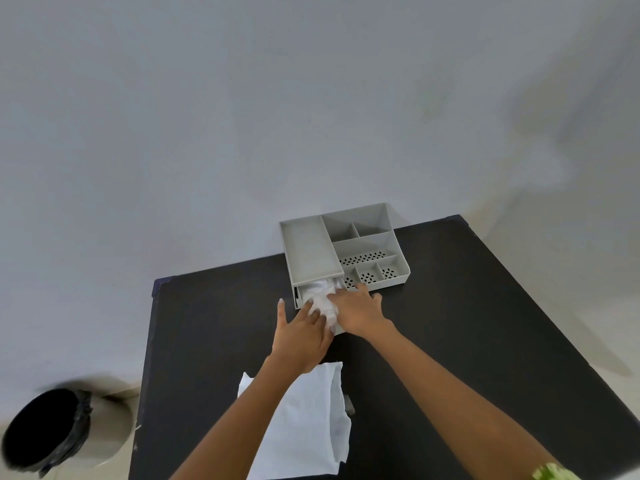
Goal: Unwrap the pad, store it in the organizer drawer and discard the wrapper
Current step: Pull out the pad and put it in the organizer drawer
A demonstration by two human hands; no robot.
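A grey organizer (311, 251) stands at the far middle of the black table (450, 323), its lower drawer (300, 295) pulled out toward me. A white pad (323, 299) lies partly in the drawer and sticks out over its front. My left hand (299, 336) grips the pad's near end from the left. My right hand (360, 311) presses on the pad's right side, fingers over the drawer edge. A flat white wrapper (311, 424) lies on the table near me, partly under my left forearm.
The organizer's top has several open compartments (367, 247), some with perforated floors. A round bin with a black liner (45, 431) stands on the floor left of the table. A pale wall is behind.
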